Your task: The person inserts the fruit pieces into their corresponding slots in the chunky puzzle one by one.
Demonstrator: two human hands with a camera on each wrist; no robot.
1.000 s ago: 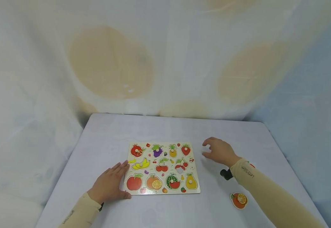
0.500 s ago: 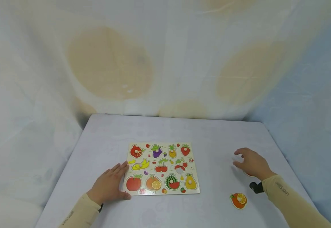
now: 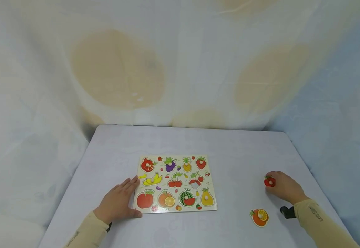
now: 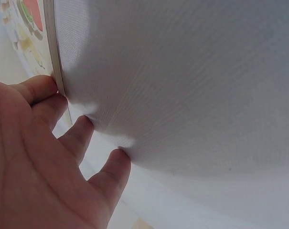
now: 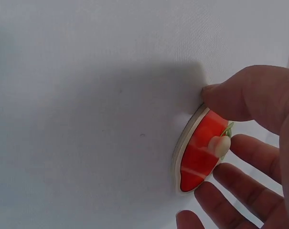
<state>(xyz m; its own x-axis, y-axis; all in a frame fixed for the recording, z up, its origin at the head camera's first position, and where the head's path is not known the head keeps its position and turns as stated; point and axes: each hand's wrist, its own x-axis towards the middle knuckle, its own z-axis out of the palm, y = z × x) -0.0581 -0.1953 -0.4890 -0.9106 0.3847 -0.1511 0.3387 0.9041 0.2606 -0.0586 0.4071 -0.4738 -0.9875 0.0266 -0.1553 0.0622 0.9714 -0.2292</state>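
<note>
The big change is on the right side. A moment ago the right hand hovers next to the fruit board; now it sits far out at about 3 o'clock from the board, with its fingers curled around a red fruit piece. The thumb presses the top edge of the piece and the other fingers come in from below, so the piece looks tipped up off the tabletop — I think it is being picked up to go into the board. The left hand has not moved. It lies flat and spread, fingertips against the board's left edge at 9 o'clock, holding nothing.

The tabletop is wide and pale, covered in smooth cloth with a fine weave. Soft cloth with big tan blotches hangs behind it at 12 o'clock.

The fruit board is a thin, flat wooden rectangle, cream coloured, with bright painted fruit shapes that each have a little round knob.

An orange piece lies flat at about 4 o'clock from the board, near the right wrist.

The red fruit piece is the smallest thing — a thin wooden cut-out with a pale rim, shiny red paint, a bit of green leaf and a small white knob.
</note>
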